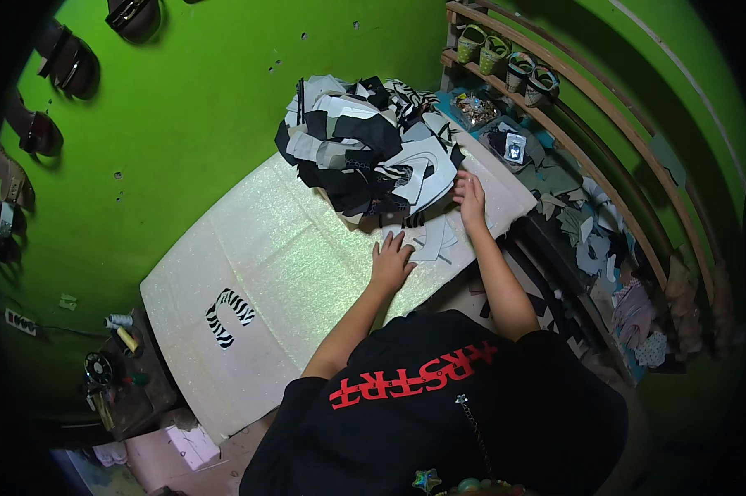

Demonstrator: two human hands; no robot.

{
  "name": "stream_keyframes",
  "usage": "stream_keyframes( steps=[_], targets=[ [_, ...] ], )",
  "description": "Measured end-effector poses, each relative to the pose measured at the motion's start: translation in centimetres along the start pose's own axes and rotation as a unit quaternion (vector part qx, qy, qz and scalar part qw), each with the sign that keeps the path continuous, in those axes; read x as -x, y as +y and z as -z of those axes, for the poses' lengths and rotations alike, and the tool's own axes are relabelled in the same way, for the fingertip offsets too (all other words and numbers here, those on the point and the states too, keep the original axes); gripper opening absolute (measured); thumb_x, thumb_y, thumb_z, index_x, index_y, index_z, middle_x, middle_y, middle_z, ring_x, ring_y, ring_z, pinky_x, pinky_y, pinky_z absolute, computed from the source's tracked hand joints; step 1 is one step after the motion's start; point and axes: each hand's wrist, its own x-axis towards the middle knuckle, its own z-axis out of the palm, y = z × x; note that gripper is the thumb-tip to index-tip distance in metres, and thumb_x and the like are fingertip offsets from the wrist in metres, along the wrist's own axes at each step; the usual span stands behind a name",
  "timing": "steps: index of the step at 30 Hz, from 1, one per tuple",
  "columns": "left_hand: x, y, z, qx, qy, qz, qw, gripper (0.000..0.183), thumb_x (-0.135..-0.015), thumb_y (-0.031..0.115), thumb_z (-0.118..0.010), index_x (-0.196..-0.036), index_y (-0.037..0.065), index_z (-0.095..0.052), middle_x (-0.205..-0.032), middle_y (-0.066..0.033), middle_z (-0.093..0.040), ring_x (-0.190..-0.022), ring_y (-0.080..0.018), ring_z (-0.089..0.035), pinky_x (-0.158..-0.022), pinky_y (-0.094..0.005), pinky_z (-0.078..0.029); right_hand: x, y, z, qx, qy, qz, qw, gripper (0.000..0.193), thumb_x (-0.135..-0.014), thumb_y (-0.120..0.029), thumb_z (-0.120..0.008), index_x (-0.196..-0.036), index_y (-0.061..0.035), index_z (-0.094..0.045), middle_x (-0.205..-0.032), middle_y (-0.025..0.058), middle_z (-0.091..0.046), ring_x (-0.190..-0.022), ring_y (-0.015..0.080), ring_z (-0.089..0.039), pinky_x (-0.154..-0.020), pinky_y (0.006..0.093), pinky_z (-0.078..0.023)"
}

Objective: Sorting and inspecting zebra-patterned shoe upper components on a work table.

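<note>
A tall heap of scraps (340, 128), in black, white, grey and zebra stripes, sits at the far end of the table. My left hand (392, 263) lies with fingers spread at the near side of the heap, beside some loose white cut pieces (435, 241). At the heap's right edge is my right hand (470, 201), its fingers stretched out next to a white sheet (426, 178); whether it touches that sheet I cannot tell. Further left on the table, zebra-striped pieces (232, 307) form a bent, hook-like shape.
A shiny cream sheet covers the table (282, 256). On the right, a wooden rack (571, 124) holds small baskets (494, 54), above more fabric scraps (592, 248). Sandals (75, 66) hang on the green wall. Thread spools (125, 326) stand at the lower left.
</note>
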Motion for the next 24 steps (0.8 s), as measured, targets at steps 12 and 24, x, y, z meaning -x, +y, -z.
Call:
stream_keyframes(
  steps=[12, 24],
  targets=[
    [-0.7, -0.4, 2.5, 0.064, 0.046, 0.050, 0.996, 0.020, -0.086, 0.023, -0.047, -0.098, 0.008, -0.052, -0.094, -0.0111, -0.058, -0.100, -0.0281, -0.050, -0.093, -0.0499, -0.028, 0.9, 3.6, 0.5, 0.545, -0.052, -0.110, 0.829, 0.080, -0.062, -0.029, -0.074, -0.129, -0.0133, -0.031, -0.132, 0.0158, -0.027, -0.123, 0.0337, -0.022, -0.101, 0.0496, -0.015],
    [-1.3, -2.8, 5.2, 0.282, 0.104, 0.242, 0.922, 0.025, -0.089, 0.021, -0.045, -0.088, 0.000, -0.058, -0.064, -0.0100, -0.062, -0.055, -0.0176, -0.058, -0.054, -0.0293, -0.044, -1.5, 5.2, 4.5, 0.374, -0.079, -0.120, 0.916, 0.068, -0.054, -0.027, -0.078, -0.108, 0.0038, -0.051, -0.101, 0.0230, -0.058, -0.093, 0.0330, -0.058, -0.080, 0.0354, -0.045]
  ],
)
